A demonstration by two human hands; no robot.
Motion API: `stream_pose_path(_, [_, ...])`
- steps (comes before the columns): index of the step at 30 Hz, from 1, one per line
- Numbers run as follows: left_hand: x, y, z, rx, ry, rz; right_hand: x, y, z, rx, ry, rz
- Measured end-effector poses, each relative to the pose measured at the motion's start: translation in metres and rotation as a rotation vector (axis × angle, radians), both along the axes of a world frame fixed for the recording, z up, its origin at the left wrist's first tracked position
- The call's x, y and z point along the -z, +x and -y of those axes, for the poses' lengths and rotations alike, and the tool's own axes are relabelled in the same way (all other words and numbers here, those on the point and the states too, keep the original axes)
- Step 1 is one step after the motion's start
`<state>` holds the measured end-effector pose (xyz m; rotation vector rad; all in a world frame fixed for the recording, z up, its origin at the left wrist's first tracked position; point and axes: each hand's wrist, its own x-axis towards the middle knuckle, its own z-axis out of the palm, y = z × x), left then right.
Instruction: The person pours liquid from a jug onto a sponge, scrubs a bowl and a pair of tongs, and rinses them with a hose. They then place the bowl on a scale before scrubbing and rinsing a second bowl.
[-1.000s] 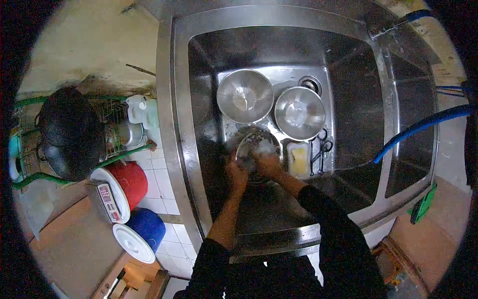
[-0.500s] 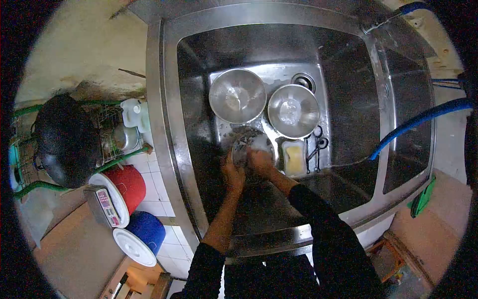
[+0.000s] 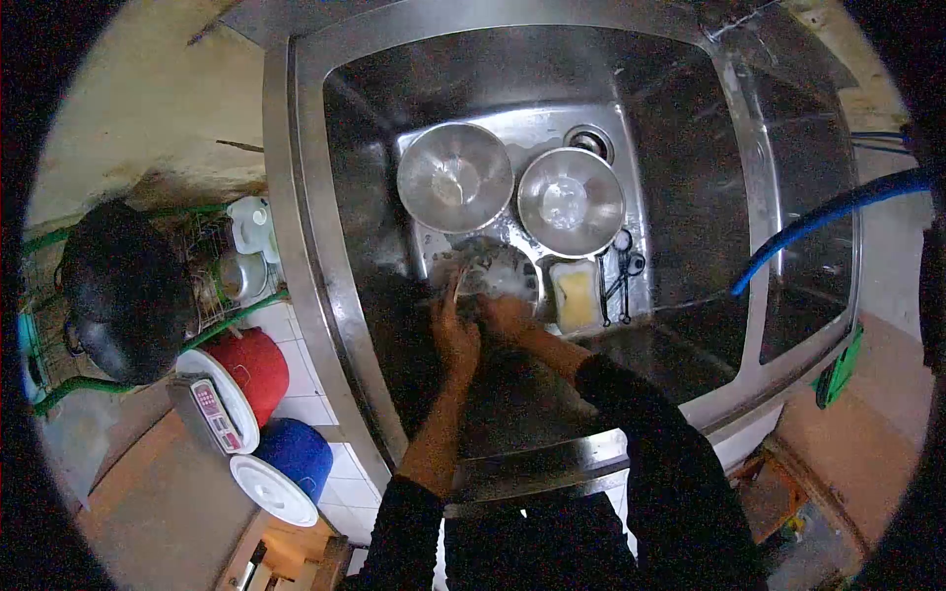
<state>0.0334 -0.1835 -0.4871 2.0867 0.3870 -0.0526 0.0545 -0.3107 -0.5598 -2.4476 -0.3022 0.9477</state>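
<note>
Metal bowl [image 3: 514, 264] is held by the left hand [image 3: 455, 333]. Grip of the right hand [image 3: 505, 317] over it cannot be determined.

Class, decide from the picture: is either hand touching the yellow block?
No: the left hand and right hand are both at the foamy bowl, left of the yellow block.

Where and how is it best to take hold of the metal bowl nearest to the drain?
Probably grip the right side of its rim, from above: this bowl stands upright, mouth open, and another metal bowl stands close on its left.
</note>
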Motion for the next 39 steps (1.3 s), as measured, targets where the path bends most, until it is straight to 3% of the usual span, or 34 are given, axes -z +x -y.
stream_pose_path(2, [-0.002, 0.012, 0.0, 0.03, 0.032, 0.018, -0.024, 0.017, 0.001, 0.046, 0.001, 0.099])
stream_pose_path(3, [-0.002, 0.011, 0.003, -0.024, -0.075, 0.068, 0.01, 0.008, -0.002, 0.099, 0.026, 0.11])
stream_pose_path(5, [-0.005, 0.011, 0.007, -0.07, -0.187, 0.12, 0.002, 0.011, 0.002, 0.109, 0.007, 0.084])
stream_pose_path(7, [-0.011, 0.007, 0.004, 0.011, 0.122, 0.128, -0.014, 0.017, -0.001, 0.098, -0.008, 0.02])
stream_pose_path(8, [-0.01, -0.004, 0.004, 0.015, 0.122, 0.105, -0.025, 0.011, 0.0, 0.096, -0.018, -0.032])
stream_pose_path(11, [0.007, 0.01, 0.0, -0.07, -0.154, -0.063, -0.018, 0.033, -0.006, 0.111, -0.013, 0.009])
stream_pose_path(14, [0.011, 0.01, 0.003, -0.047, 0.029, 0.183, 0.015, 0.02, -0.018, 0.099, 0.108, 0.118])
stream_pose_path(16, [0.001, 0.003, -0.001, -0.103, -0.204, -0.013, -0.008, 0.02, -0.012, 0.067, 0.073, 0.055])
stream_pose_path(17, [-0.007, 0.005, 0.0, -0.104, -0.202, -0.011, -0.021, 0.028, -0.006, 0.044, 0.02, 0.01])
stream_pose_path(19, [-0.057, 0.027, 0.014, 0.001, 0.109, -0.021, -0.001, 0.029, -0.005, -0.008, -0.008, 0.074])
stream_pose_path(20, [-0.048, 0.029, 0.013, 0.002, 0.106, -0.016, 0.034, 0.017, -0.011, -0.006, 0.019, 0.176])
stream_pose_path(22, [-0.03, 0.027, 0.011, 0.022, -0.023, 0.157, 0.026, 0.016, -0.014, 0.111, 0.08, 0.238])
stream_pose_path(26, [-0.036, 0.02, 0.008, 0.093, -0.002, 0.133, -0.053, 0.044, -0.003, 0.082, -0.064, -0.133])
stream_pose_path(28, [-0.04, 0.022, 0.014, 0.047, 0.005, 0.132, -0.048, 0.049, -0.006, 0.079, -0.098, -0.207])
stream_pose_path(30, [-0.029, 0.023, 0.015, 0.016, -0.037, 0.082, -0.024, 0.025, -0.018, 0.067, 0.228, 0.108])
stream_pose_path(35, [-0.033, 0.021, 0.012, -0.06, 0.019, -0.011, -0.005, 0.033, -0.005, -0.085, 0.029, 0.078])
stream_pose_path(36, [-0.049, 0.026, 0.018, -0.082, 0.039, -0.007, 0.016, 0.04, -0.008, -0.009, 0.066, 0.051])
stream_pose_path(38, [-0.036, 0.023, 0.019, -0.092, 0.057, -0.009, 0.025, 0.043, -0.008, 0.078, 0.101, 0.02])
stream_pose_path(39, [0.002, 0.012, 0.01, -0.134, -0.099, 0.072, 0.016, 0.043, -0.009, 0.076, 0.079, 0.004])
